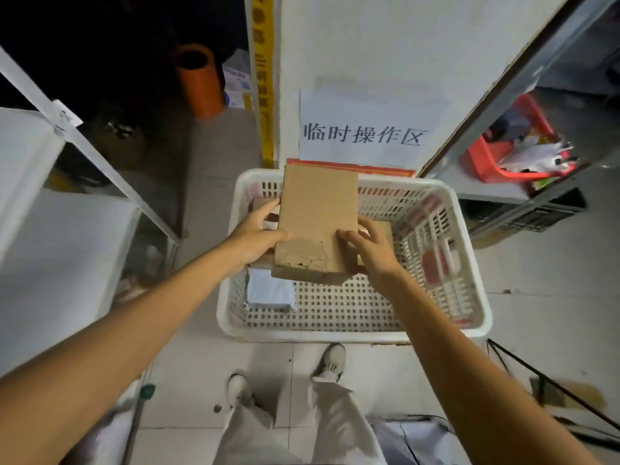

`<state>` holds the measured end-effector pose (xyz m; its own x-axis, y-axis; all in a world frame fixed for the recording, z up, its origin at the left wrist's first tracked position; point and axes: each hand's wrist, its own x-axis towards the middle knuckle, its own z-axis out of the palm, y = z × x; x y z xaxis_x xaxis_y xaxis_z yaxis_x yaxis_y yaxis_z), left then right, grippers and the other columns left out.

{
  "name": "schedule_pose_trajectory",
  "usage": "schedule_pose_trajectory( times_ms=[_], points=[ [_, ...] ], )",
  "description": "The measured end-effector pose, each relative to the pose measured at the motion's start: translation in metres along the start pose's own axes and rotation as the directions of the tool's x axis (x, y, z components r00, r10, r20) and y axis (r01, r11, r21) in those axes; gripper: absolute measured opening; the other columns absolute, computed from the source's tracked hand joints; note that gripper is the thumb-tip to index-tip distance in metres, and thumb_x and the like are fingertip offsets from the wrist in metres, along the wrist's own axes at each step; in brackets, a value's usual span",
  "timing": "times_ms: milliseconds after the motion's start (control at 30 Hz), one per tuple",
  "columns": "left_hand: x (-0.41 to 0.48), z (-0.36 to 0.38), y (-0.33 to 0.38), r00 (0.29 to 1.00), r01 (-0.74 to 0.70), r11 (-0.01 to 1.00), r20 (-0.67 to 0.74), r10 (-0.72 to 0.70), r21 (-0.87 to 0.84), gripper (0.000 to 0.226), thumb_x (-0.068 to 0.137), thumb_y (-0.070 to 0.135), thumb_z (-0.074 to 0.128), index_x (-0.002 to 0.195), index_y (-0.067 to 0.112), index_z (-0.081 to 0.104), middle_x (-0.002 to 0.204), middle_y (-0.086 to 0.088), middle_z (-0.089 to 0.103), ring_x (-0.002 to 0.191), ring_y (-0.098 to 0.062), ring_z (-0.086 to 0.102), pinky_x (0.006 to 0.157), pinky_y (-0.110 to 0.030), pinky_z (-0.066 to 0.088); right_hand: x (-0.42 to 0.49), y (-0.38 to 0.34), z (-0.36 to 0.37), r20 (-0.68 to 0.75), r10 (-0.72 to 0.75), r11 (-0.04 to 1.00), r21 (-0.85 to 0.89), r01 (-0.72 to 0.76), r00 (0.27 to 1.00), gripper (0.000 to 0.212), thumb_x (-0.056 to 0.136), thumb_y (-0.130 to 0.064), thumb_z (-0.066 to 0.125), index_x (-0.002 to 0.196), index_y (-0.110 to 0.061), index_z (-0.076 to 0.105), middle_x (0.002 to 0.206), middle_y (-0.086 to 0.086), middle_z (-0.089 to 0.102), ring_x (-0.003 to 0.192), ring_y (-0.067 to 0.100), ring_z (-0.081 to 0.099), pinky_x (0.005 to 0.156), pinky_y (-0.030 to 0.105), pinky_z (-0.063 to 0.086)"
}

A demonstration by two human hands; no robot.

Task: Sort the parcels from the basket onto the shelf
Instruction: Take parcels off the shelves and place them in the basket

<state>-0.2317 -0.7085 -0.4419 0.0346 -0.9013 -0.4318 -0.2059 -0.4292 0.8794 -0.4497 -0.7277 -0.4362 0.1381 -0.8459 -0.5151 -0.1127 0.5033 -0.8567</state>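
A flat brown cardboard parcel (318, 213) is held tilted above the white perforated plastic basket (335, 333), gripped on both long edges. The left hand (256, 234) clamps its left edge, thumb lying on top and fingers (268, 209) curled round the side. The right hand (372, 246) pinches the right edge, its fingers (349, 238) bent onto the top face. A pale blue plastic mailer (270, 292) lies on the basket floor below. A grey metal shelf (486, 187) stands to the right

A plain brown cardboard parcel (318, 209) sits over a white perforated basket (352, 327); beside it, a pale blue-grey parcel (268, 292), a red bin (493, 162), and an orange tube (199, 82).
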Motion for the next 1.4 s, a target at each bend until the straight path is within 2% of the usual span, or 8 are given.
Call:
schedule_pose_trajectory(
  times_ms=[167,333,500,600,767,1033,1167,1400],
  points=[
    [0.043,0.058,-0.008,0.998,0.031,0.999,0.054,-0.03,-0.023,0.096,0.082,-0.003,0.066,0.15,0.037,0.012,0.147,0.005,0.035,0.107,0.001,0.055,0.074,-0.018,0.054,0.054,0.021,-0.052,0.012,0.074,0.997,0.031,-0.074,0.997,0.035,0.092,-0.013,0.059,0.125,-0.02,0.05,0.103,-0.01,0.066,0.091,0.009,0.06,0.07,0.032,0.049],
    [0.085,0.092,-0.038,0.994,0.061,0.987,0.085,-0.074,0.146,0.108,0.075,0.003,0.076,0.15,0.037,0.006,0.156,0.005,0.02,0.139,-0.014,0.03,0.111,-0.039,0.036,0.117,0.051,-0.066,0.034,0.157,0.985,0.069,-0.159,0.987,0.038,0.093,-0.012,0.058,0.129,-0.015,0.045,0.114,0.001,0.063,0.088,0.008,0.059,0.068,0.027,0.045],
    [0.13,0.104,-0.083,0.995,0.07,0.98,0.064,-0.083,0.184,0.098,0.076,0.008,0.077,0.151,0.029,0.018,0.139,0.021,0.032,0.128,-0.005,0.041,0.098,-0.018,0.043,0.169,0.09,-0.074,0.042,0.216,0.975,0.051,-0.217,0.976,0.043,0.092,-0.014,0.06,0.132,-0.014,0.045,0.12,0.004,0.063,0.092,0.01,0.06,0.072,0.028,0.048],
    [0.155,0.104,-0.109,0.996,0.025,0.953,0.072,-0.048,0.302,0.091,0.076,0.015,0.078,0.148,0.033,0.026,0.142,0.017,0.033,0.13,-0.006,0.038,0.106,-0.029,0.04,0.197,0.111,-0.07,0.031,0.218,0.974,0.052,-0.219,0.975,0.043,0.092,-0.013,0.059,0.133,-0.013,0.044,0.126,0.007,0.061,0.106,0.019,0.06,0.087,0.038,0.051],
    [0.185,0.1,-0.148,0.993,-0.105,0.638,0.048,0.106,0.763,0.086,0.072,0.04,0.074,0.145,0.038,0.029,0.149,0.002,0.026,0.137,-0.015,0.009,0.106,-0.033,0.01,0.233,0.144,-0.051,-0.036,0.176,0.984,0.02,-0.175,0.984,0.043,0.095,-0.007,0.053,0.136,-0.014,0.043,0.135,0.008,0.054,0.114,0.022,0.056,0.101,0.039,0.046],
    [0.182,0.094,-0.177,0.972,-0.209,0.394,0.144,0.189,0.895,0.07,0.083,0.036,0.066,0.146,0.03,0.035,0.152,-0.022,0.023,0.141,-0.036,0.015,0.108,-0.059,0.025,0.237,0.166,-0.048,-0.081,0.064,0.972,-0.219,-0.081,0.995,0.057,0.092,-0.027,0.063,0.145,-0.025,0.042,0.126,0.003,0.056,0.093,0.01,0.062,0.08,0.03,0.056],
    [0.183,0.092,-0.174,0.954,-0.269,0.373,0.193,0.23,0.888,0.065,0.082,0.028,0.064,0.143,0.024,0.042,0.155,-0.02,0.017,0.139,-0.045,0.019,0.106,-0.062,0.029,0.239,0.164,-0.047,-0.1,0.083,0.971,-0.215,-0.104,0.991,0.058,0.09,-0.028,0.067,0.143,-0.024,0.045,0.111,-0.006,0.06,0.082,-0.001,0.062,0.064,0.012,0.052],
    [0.183,0.091,-0.175,0.96,-0.275,0.409,0.228,0.162,0.87,0.072,0.084,0.026,0.06,0.148,0.03,0.029,0.159,-0.007,0.011,0.144,-0.036,0.004,0.114,-0.058,0.013,0.233,0.169,-0.038,-0.138,0.118,0.976,-0.168,-0.14,0.983,0.051,0.09,-0.029,0.067,0.136,-0.022,0.049,0.126,-0.001,0.062,0.093,0.01,0.066,0.079,0.024,0.055]
  ],
)
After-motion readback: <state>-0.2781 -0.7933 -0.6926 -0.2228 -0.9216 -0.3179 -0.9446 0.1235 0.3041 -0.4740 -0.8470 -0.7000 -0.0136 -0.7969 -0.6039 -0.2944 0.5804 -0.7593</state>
